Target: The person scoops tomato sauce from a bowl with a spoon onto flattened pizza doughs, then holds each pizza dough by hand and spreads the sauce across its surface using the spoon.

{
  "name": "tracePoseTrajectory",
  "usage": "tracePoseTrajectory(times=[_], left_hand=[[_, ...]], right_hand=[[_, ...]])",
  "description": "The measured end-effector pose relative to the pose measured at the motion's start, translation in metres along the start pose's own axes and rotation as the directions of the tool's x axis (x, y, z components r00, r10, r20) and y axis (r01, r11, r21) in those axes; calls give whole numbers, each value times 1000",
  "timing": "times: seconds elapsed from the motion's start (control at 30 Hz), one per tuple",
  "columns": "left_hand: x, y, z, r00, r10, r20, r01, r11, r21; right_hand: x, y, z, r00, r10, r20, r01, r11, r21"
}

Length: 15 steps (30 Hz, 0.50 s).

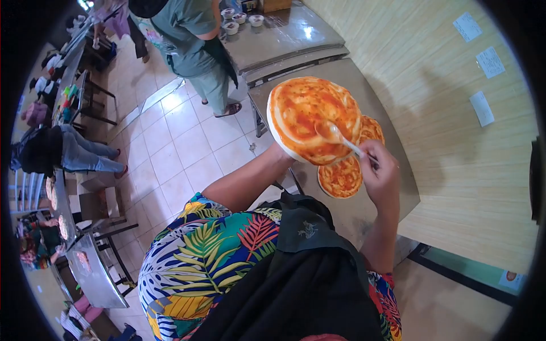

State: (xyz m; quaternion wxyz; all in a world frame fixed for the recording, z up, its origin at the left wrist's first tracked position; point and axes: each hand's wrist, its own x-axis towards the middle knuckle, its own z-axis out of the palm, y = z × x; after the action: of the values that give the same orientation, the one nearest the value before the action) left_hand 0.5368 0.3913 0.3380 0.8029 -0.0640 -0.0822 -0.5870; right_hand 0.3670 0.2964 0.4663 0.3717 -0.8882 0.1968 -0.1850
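A round pizza base (290, 108) spread with red sauce is held up over the metal table. It rests on my left hand (282, 156), whose fingers are hidden beneath it; only the wrist area shows. My right hand (380, 173) is closed around the handle of a light-coloured spoon (336, 135). The spoon's bowl lies on the sauce, right of the base's middle. Below and beside the raised base, a smaller sauced pizza base (340, 178) lies on the table, and another sauced base (373, 128) is partly covered by the raised one.
The metal table (392, 165) runs along a wood-patterned wall (443, 142) with paper notes. Several small white cups (256, 21) stand on the farther counter (273, 48). A person in green (190, 45) stands beside it. At left, other people and metal tables (96, 273) line the tiled floor.
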Motion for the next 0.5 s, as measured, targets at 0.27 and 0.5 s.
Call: tracePoseTrajectory(times=[0.27, 0.5], left_hand=[[8, -4, 1, 998, 50, -46, -48, 998, 35], [8, -4, -7, 997, 42, -64, -42, 999, 1]], right_hand=[[-25, -8, 13, 997, -73, -36, 70, 996, -58], [-32, -12, 14, 988, -90, -125, 55, 965, -256]])
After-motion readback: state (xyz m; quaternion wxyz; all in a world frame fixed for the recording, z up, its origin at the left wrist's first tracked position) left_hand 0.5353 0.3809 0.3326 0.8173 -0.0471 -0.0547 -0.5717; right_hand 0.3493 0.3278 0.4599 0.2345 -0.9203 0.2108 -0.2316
